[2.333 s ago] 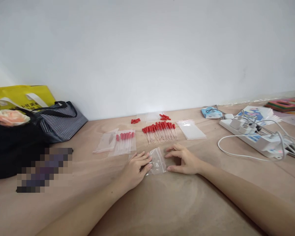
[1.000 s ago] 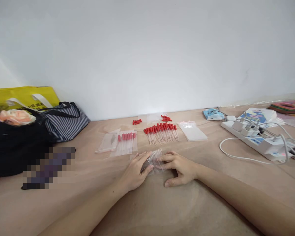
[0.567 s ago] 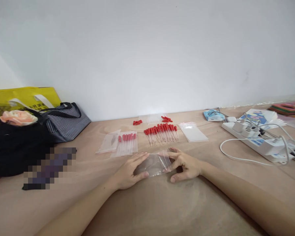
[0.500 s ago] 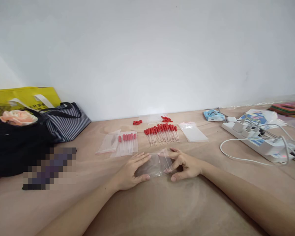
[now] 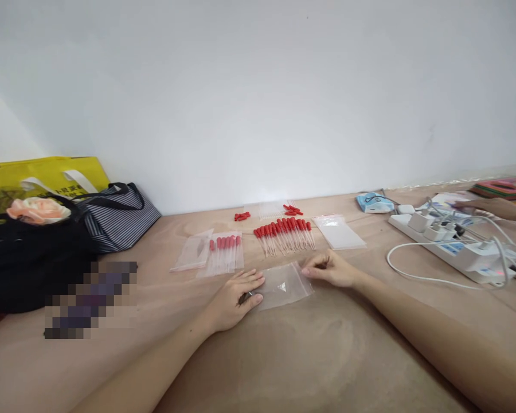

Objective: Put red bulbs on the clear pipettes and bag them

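Note:
A clear zip bag [image 5: 281, 287] lies flat on the table in front of me. My left hand [image 5: 236, 298] holds its left edge, fingers above and thumb below. At the zip end, my right hand [image 5: 330, 269] pinches the upper right corner between thumb and fingertips. Just beyond is a row of droppers [image 5: 284, 232] with red bulbs and thin clear tubes. Several more red-bulbed droppers [image 5: 226, 252] are in a clear bag to the left, beside another clear bag [image 5: 192, 250]. A stack of zip bags [image 5: 339, 232] rests beyond my right hand.
Loose red bulbs [image 5: 242, 217] and clear tubes [image 5: 275, 209] lie near the wall. Bags, including a striped bag [image 5: 116, 215], stand at left. On the right are a power strip [image 5: 430, 235] with cables, a blue packet [image 5: 374, 202] and another person's hand [image 5: 485, 206].
My right hand has moved off the bag's middle to its upper right corner, and the bag now lies flatter. Another person's hand has come in at the far right.

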`<state>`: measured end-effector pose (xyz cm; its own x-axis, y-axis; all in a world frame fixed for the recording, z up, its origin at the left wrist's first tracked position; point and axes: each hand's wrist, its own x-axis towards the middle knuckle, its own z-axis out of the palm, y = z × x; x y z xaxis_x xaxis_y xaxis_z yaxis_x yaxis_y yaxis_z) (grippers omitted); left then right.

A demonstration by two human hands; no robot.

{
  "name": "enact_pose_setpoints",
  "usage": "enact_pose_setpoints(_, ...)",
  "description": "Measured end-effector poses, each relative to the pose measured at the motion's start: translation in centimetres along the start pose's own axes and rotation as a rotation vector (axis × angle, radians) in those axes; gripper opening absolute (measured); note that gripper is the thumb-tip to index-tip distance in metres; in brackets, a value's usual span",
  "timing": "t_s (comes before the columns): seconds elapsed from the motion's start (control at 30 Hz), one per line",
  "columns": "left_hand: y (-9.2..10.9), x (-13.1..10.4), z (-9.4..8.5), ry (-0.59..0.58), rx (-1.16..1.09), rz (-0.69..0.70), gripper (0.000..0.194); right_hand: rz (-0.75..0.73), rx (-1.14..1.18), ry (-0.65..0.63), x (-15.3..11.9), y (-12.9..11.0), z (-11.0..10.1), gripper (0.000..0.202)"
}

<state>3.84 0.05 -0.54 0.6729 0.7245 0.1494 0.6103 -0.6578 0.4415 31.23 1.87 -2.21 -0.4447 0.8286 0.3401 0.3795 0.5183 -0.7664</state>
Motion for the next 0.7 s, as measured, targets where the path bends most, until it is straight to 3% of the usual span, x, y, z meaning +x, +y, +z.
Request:
enact_pose_setpoints(0.17, 0.0, 0.0, 0.0, 0.001, 0.008, 0.009, 0.036, 0.374, -0.253, 0.474, 5.0, 2.4, -1.4, 0.018)
enact_pose_setpoints(0.23, -0.1, 0.0, 0.0, -0.002, 0.016, 0.008, 0.037, 0.423, -0.289, 0.551, 7.4, 3.3, -1.7, 0.019)
enact_pose_setpoints(0.4, -0.2, -0.1, 0.1, -0.004, 0.003, 0.010, 0.037, 0.503, -0.293, 0.646, 11.1, 5.0, -1.2, 0.029)
enact_pose_setpoints(0.7, -0.4, -0.2, 0.3, -0.001, 0.000, 0.002, 0.038, 0.549, -0.196, 0.673, 12.4, 5.5, -1.1, 0.008)
